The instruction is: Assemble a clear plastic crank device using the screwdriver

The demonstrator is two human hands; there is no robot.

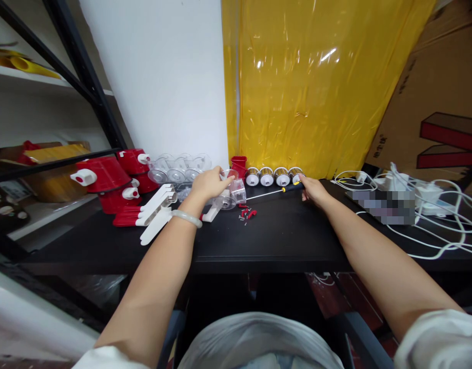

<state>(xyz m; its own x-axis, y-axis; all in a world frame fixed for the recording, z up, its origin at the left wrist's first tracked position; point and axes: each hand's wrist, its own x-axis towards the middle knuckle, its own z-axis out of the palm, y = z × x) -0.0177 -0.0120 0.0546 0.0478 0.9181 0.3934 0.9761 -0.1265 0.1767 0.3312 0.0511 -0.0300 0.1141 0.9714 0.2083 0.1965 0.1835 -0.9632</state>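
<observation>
My left hand [210,185] is closed on a clear plastic housing [238,192], its thumb pointing to the right. Fingers of my right hand [313,190] are wrapped round the dark handle of a screwdriver [292,187] with yellow bands. Its long thin shaft points left, the tip close to the housing; whether they touch I cannot tell. Small red parts [252,214] and loose screws [242,218] lie just in front. Behind stand a red funnel-like part [239,165] and a row of several metallic cylinders with white ends [267,177].
Red housings with white knobs [107,177] are stacked at the left, near white handle-like parts [155,210] and clear domed covers [177,168]. White cables [453,225] tangle round a blurred flat device [390,206] at the right. A black shelf frame [80,77] rises at the left.
</observation>
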